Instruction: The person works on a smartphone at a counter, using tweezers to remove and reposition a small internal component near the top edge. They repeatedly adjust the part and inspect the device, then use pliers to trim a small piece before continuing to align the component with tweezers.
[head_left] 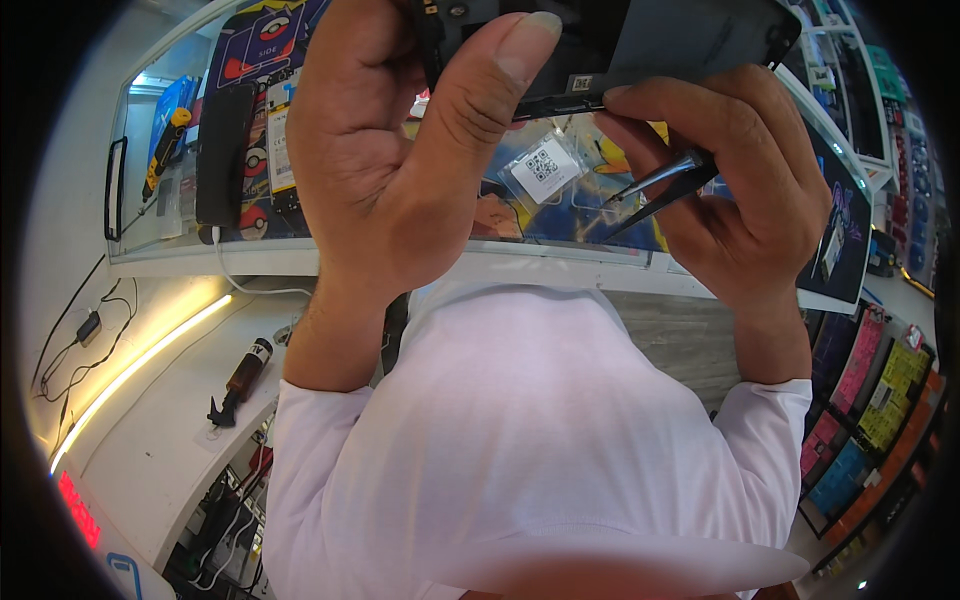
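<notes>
A dark phone housing (690, 45) is held up close at the top, its inner side facing me. My left hand (395, 180) grips its left end, with the thumb laid across the inside. At the lower edge, the thumb and index fingertips of my right hand (765, 190) pinch around a thin black strip. Tucked in that same hand is a pair of dark metal tweezers (668, 182), tips pointing down and left. Below the housing lies a small clear bag (543, 170) with a white code label. The housing's top edge is cut off by the view.
On the illustrated mat (270, 40) at left lie a dark phone (226, 150) with a white cable and an opened phone board (281, 135). A yellow-black screwdriver (166, 150) lies further left. A brown bottle (248, 370) stands on the lower white shelf. Racks of coloured packs (880, 400) line the right.
</notes>
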